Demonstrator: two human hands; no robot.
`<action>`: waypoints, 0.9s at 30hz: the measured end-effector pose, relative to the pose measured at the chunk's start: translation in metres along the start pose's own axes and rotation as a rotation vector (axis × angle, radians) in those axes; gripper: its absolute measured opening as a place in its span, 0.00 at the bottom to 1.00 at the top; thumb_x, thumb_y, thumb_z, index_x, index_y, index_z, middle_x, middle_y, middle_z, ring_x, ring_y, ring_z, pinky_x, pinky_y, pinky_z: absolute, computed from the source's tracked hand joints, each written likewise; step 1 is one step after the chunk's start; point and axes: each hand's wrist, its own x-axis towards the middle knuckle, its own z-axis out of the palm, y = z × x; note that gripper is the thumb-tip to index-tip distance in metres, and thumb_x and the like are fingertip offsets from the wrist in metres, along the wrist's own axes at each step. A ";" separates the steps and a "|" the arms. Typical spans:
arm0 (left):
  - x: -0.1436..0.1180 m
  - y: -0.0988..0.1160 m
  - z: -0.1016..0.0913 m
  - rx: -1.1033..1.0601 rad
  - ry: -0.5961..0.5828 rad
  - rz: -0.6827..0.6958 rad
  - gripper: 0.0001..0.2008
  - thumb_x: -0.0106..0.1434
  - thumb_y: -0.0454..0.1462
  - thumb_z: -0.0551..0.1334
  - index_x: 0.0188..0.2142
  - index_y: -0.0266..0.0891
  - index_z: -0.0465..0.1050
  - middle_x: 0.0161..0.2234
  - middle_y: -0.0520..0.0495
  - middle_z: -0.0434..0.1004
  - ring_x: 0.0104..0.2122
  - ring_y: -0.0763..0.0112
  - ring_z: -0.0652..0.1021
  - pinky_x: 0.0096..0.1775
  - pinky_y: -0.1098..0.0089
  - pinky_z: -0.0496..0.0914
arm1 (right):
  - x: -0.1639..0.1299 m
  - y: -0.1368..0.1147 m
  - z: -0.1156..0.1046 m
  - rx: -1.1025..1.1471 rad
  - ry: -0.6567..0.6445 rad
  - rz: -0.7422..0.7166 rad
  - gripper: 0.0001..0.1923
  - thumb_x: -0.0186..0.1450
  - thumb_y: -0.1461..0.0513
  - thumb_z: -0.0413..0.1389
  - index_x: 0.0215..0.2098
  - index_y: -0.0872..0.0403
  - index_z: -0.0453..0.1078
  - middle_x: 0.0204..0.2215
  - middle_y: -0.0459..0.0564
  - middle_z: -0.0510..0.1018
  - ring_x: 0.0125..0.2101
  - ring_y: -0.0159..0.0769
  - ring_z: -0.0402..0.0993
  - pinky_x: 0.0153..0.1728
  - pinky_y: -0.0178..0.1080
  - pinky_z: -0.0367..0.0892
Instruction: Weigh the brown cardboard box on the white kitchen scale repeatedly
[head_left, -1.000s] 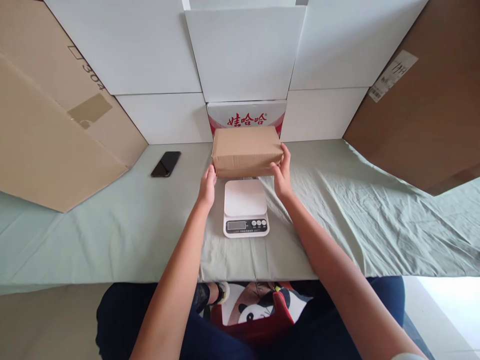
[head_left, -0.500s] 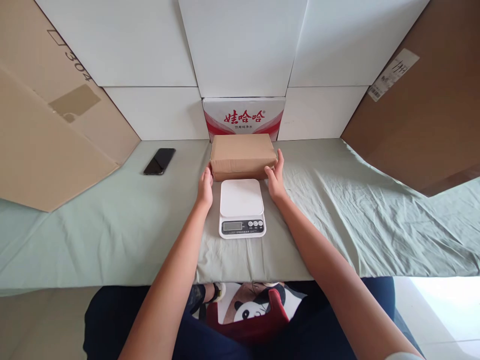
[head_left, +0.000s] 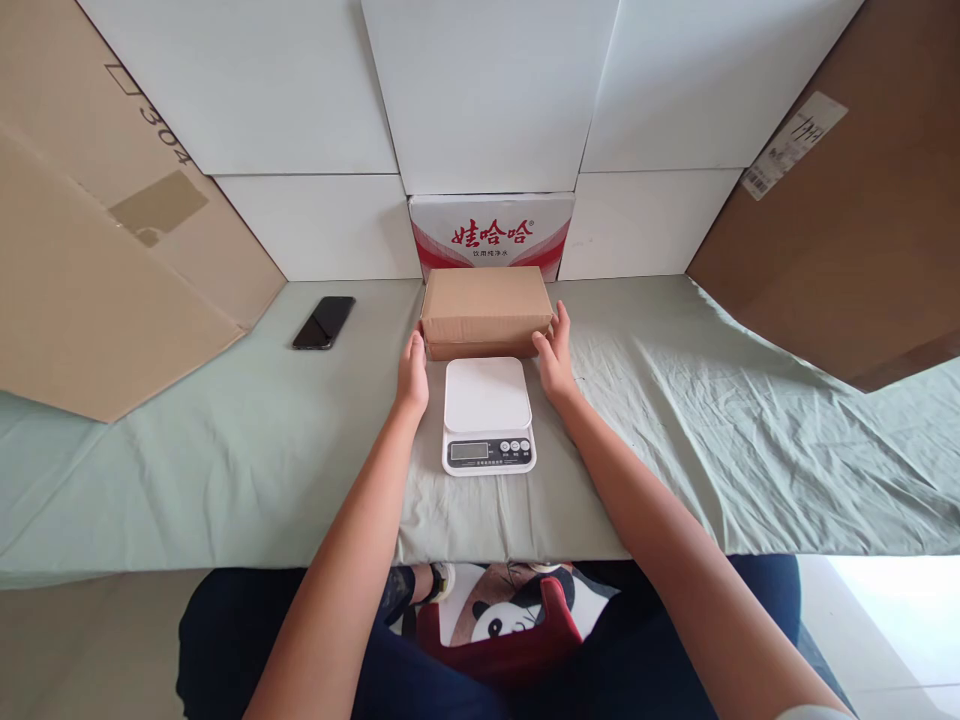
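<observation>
A small brown cardboard box [head_left: 486, 293] rests on the green cloth, just behind a white kitchen scale [head_left: 488, 400]. My left hand [head_left: 413, 372] lies along the box's left side, its fingers partly hidden behind the edge. At the right front corner, my right hand [head_left: 555, 352] holds the box, thumb on the front face and fingers on the side. Between my forearms sits the scale, its plate bare. Its display [head_left: 469, 451] looks blank, and several buttons are beside it.
A black phone [head_left: 324, 323] lies to the left on the cloth [head_left: 225, 450]. Large cardboard panels flank both sides, left [head_left: 127, 290] and right [head_left: 847, 230]. Behind the small box stand a white-and-red carton [head_left: 491, 215] and white boxes [head_left: 487, 90].
The whole view has shifted slightly, so everything sits a little further right. Both hands keep the same hold on the cardboard box, which has not visibly moved on the cloth.
</observation>
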 end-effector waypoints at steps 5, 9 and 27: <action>-0.002 0.001 0.000 0.006 -0.038 -0.027 0.37 0.70 0.60 0.52 0.68 0.40 0.65 0.70 0.40 0.64 0.72 0.57 0.62 0.71 0.59 0.57 | -0.003 -0.005 0.000 -0.017 0.009 0.057 0.47 0.65 0.39 0.54 0.74 0.47 0.42 0.76 0.53 0.51 0.75 0.49 0.47 0.75 0.60 0.43; -0.003 -0.001 -0.001 0.061 -0.062 -0.038 0.36 0.70 0.61 0.52 0.67 0.43 0.66 0.72 0.43 0.62 0.72 0.56 0.60 0.71 0.57 0.56 | -0.004 -0.011 0.003 -0.092 -0.071 -0.039 0.45 0.67 0.41 0.52 0.75 0.46 0.41 0.77 0.49 0.49 0.76 0.46 0.45 0.77 0.57 0.42; -0.131 0.043 -0.008 0.116 -0.031 0.277 0.38 0.68 0.59 0.55 0.71 0.46 0.60 0.72 0.39 0.62 0.73 0.49 0.60 0.70 0.54 0.57 | -0.112 -0.065 -0.020 -0.124 -0.121 -0.189 0.46 0.70 0.44 0.54 0.76 0.35 0.30 0.77 0.48 0.46 0.75 0.52 0.49 0.72 0.65 0.54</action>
